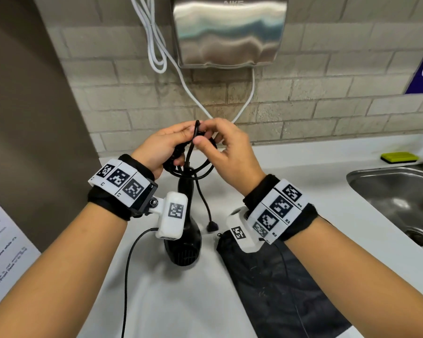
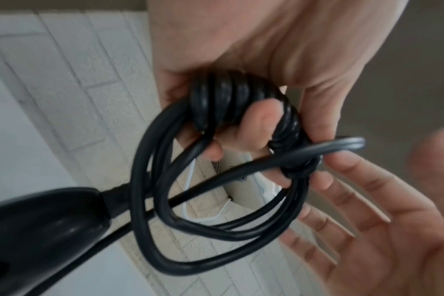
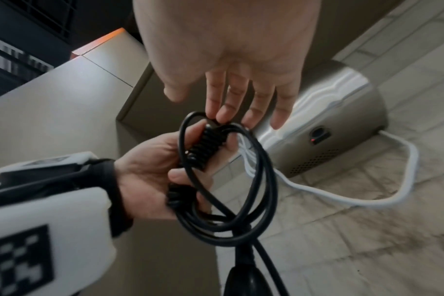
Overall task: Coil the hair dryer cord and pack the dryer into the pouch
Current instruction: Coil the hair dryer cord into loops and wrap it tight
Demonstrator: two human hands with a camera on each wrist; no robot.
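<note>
My left hand [image 1: 161, 147] grips a bundle of the hair dryer's black cord [image 1: 200, 172], with tight coils in the palm and wider loops hanging below. The left wrist view shows its fingers [image 2: 254, 120] curled through the coils [image 2: 228, 96]. My right hand [image 1: 227, 147] has nearly straight fingers [image 3: 241, 100] whose tips touch the top of the loops [image 3: 264, 190]; its thumb stands apart. The black hair dryer [image 1: 183, 240] is below my hands on the white counter [image 1: 315, 181]. The plug [image 1: 212, 226] dangles beside it. A black pouch [image 1: 274, 284] lies flat to its right.
A steel hand dryer [image 1: 230, 30] with a white cable [image 1: 154, 45] hangs on the brick wall ahead. At the right are a steel sink [image 1: 396, 191] and a yellow-green sponge [image 1: 398, 157]. A printed sheet [image 1: 3, 240] lies at the left edge.
</note>
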